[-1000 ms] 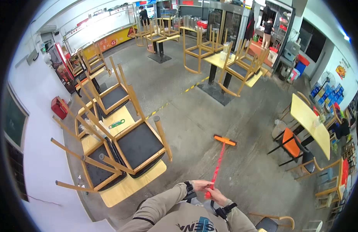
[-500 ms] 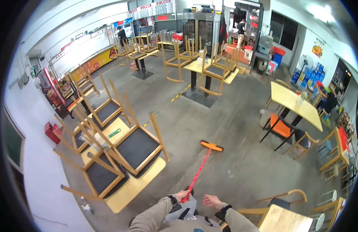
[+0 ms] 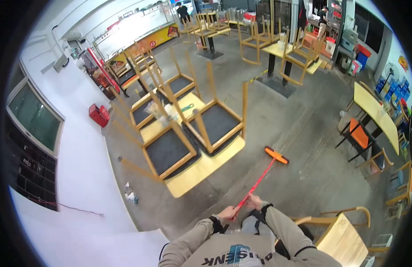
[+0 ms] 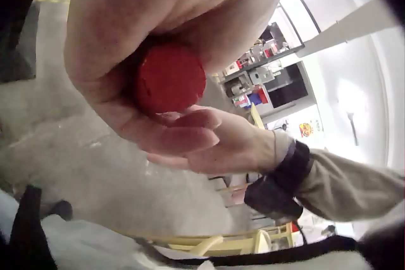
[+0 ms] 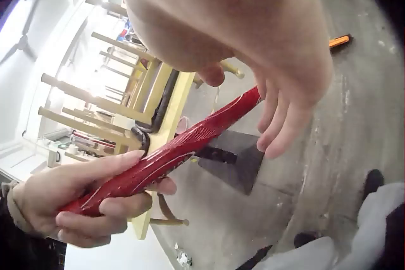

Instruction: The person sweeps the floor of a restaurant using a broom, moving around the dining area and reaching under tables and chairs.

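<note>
A long-handled floor squeegee has an orange head (image 3: 277, 155) with a dark edge, lying on the grey floor ahead. Its red, shiny-wrapped handle (image 3: 261, 179) slants back toward my body. My left hand (image 3: 227, 213) grips the handle near its top end, fingers curled round it; the round red end cap (image 4: 171, 79) shows inside that fist in the left wrist view. Farther down the handle is my right hand (image 3: 255, 203). In the right wrist view, its relaxed fingers (image 5: 278, 121) hang over the handle, with the thumb on the other side.
Upturned chairs (image 3: 215, 127) rest on a pale table (image 3: 206, 167) at the left, legs pointing up. A wooden table (image 3: 344, 242) and chair stand close by at the right. An orange-seated chair (image 3: 359, 132) is farther right. White wall (image 3: 85, 164) runs along the left.
My right hand was on the handle, came off it by half a second ago, and is back at it now. My left hand keeps its grip. The head view has swung left.
</note>
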`<action>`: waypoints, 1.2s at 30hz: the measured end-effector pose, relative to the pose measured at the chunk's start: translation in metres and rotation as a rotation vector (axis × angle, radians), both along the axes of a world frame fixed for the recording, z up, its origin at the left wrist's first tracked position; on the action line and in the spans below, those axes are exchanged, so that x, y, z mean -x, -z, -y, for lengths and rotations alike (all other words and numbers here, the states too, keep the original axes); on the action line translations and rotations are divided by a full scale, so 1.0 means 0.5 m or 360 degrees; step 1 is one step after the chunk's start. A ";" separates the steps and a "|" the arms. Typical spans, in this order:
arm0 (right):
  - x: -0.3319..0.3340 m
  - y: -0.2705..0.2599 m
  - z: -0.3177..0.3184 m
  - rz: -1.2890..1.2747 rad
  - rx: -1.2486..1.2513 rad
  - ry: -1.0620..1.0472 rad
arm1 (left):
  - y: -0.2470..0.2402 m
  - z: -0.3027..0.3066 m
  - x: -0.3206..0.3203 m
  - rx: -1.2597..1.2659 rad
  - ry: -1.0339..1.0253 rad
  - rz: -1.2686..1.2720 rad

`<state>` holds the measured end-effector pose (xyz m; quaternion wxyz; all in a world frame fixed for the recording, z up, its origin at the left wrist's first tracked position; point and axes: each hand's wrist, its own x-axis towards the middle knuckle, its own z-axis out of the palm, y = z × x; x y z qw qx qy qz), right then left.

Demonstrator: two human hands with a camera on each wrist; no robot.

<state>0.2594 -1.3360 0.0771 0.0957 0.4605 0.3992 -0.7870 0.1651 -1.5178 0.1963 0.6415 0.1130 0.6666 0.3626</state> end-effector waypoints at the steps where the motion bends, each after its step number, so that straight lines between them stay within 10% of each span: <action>1: 0.013 0.045 0.028 0.0006 0.0044 -0.0004 | -0.013 0.032 0.004 0.0002 0.0088 -0.0072; 14: 0.157 0.018 0.597 0.0224 0.0330 -0.0807 | -0.044 0.714 0.124 0.0470 0.0426 -0.0741; 20: 0.178 0.164 0.733 0.0348 0.0626 0.0431 | -0.191 0.894 0.038 0.0695 0.0572 -0.1023; 25: 0.160 0.218 0.781 0.0533 0.0813 0.0253 | -0.263 0.890 -0.059 0.0855 0.0754 -0.1733; 30: 0.097 0.431 0.723 0.0159 -0.0118 -0.0482 | -0.214 0.812 -0.100 0.0775 0.0763 -0.1720; 33: 0.122 0.200 0.504 0.0192 0.0327 0.0265 | -0.152 0.694 -0.083 0.0619 0.0774 -0.1692; 36: 0.152 0.164 0.311 0.0376 -0.0588 0.0114 | -0.081 0.516 -0.033 0.0388 0.0791 -0.1660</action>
